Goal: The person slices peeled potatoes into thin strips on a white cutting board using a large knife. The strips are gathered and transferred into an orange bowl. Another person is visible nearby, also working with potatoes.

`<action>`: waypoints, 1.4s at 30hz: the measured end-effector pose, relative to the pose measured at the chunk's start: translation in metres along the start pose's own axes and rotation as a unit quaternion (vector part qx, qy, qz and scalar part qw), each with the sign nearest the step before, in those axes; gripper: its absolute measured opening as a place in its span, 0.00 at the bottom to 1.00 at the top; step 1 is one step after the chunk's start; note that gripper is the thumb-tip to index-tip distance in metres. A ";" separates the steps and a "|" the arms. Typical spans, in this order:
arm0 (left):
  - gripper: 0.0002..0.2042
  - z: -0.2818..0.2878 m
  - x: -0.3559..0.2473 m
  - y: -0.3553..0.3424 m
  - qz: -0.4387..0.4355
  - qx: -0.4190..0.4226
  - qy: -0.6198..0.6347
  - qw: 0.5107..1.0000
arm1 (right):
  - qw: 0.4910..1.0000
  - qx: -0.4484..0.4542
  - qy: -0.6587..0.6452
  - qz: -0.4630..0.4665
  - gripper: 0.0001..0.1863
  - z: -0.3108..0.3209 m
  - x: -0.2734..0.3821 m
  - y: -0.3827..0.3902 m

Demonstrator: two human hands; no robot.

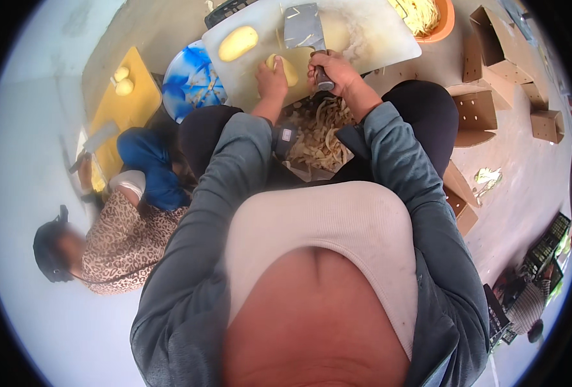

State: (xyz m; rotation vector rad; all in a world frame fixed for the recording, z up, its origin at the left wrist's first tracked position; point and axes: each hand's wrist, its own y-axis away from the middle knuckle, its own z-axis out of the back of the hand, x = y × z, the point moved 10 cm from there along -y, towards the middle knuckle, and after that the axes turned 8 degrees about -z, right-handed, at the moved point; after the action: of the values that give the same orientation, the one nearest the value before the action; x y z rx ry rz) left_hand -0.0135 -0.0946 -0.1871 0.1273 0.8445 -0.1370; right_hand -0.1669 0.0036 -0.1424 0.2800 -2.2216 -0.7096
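My left hand (271, 84) grips a peeled yellow potato (287, 72) on the near edge of a white cutting board (382, 45). My right hand (334, 76) is closed on the dark handle of a cleaver (304, 26), whose broad blade lies over the board. Another whole peeled potato (238, 42) rests at the board's left part. Pale wet bits mark the board right of the blade. Below the board, between my knees, is a heap of peels (321, 135).
An orange basin of cut strips (421, 16) sits back right, a blue-and-white basin (192, 77) at left. A co-worker (125, 238) sits at left by a yellow board (137, 77). Cardboard boxes (473, 116) stand right; another person (524, 309) and black crates (550, 238) are lower right.
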 end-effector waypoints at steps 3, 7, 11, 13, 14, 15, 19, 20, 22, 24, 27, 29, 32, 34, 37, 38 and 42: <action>0.31 -0.001 -0.001 -0.002 0.008 -0.002 0.006 1.000 | 0.983 -0.067 0.143 0.097 0.13 -0.003 0.027 0.032; 0.30 -0.006 0.002 -0.006 0.017 0.007 0.010 1.000 | 0.823 -0.188 0.418 0.335 0.17 -0.035 0.087 0.113; 0.28 -0.014 -0.002 -0.009 0.010 0.015 0.028 0.999 | 0.816 -0.181 0.423 0.350 0.21 -0.035 0.086 0.119; 0.28 -0.016 -0.002 -0.011 -0.003 0.023 0.038 0.999 | 0.805 -0.156 0.461 0.338 0.21 -0.040 0.074 0.112; 0.28 -0.018 -0.002 -0.012 -0.009 0.027 0.043 0.999 | 0.795 -0.138 0.492 0.327 0.21 -0.045 0.065 0.111; 0.28 -0.016 -0.005 -0.013 -0.022 0.016 0.031 0.999 | 0.782 -0.122 0.522 0.316 0.21 -0.049 0.058 0.107; 0.26 -0.012 -0.016 -0.009 -0.064 -0.022 -0.017 0.998 | 0.763 -0.119 0.564 0.291 0.19 -0.040 0.022 0.087; 0.25 -0.011 -0.019 -0.008 -0.072 -0.029 -0.030 0.997 | 0.764 -0.127 0.572 0.270 0.17 -0.035 0.015 0.083; 0.24 -0.014 -0.022 -0.004 -0.067 -0.015 -0.039 0.997 | 0.761 -0.133 0.589 0.238 0.15 -0.030 0.008 0.076; 0.23 -0.016 -0.019 -0.008 -0.067 -0.010 -0.043 0.997 | 0.754 -0.126 0.612 0.204 0.12 -0.034 0.005 0.076; 0.23 -0.016 -0.007 -0.014 -0.079 -0.010 -0.047 0.996 | 0.767 -0.119 0.607 0.172 0.12 -0.037 -0.002 0.073; 0.23 -0.018 -0.006 -0.014 -0.093 -0.005 -0.061 0.994 | 0.769 -0.106 0.610 0.159 0.14 -0.040 -0.006 0.070; 0.23 -0.018 -0.007 -0.011 -0.104 -0.023 -0.022 0.994 | 0.777 -0.098 0.603 0.152 0.15 -0.040 -0.009 0.068; 0.23 -0.021 -0.010 -0.010 -0.093 -0.011 -0.023 0.995 | 0.785 -0.095 0.592 0.154 0.15 -0.038 -0.008 0.070; 0.23 -0.021 -0.009 -0.011 -0.099 -0.016 -0.014 0.995 | 0.798 -0.088 0.578 0.144 0.13 -0.039 -0.007 0.075; 0.23 -0.020 -0.008 -0.011 -0.105 -0.021 -0.010 0.994 | 0.802 -0.091 0.576 0.126 0.13 -0.039 -0.006 0.074; 0.22 -0.022 -0.002 -0.014 -0.096 -0.009 0.013 0.995 | 0.800 -0.093 0.586 0.093 0.13 -0.038 -0.007 0.068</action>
State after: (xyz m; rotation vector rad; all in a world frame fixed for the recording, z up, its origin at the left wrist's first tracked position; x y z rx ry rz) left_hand -0.0340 -0.1047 -0.2008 0.0318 0.8820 -0.3083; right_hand -0.1323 0.0472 -0.0868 0.2814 -0.9590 -0.4273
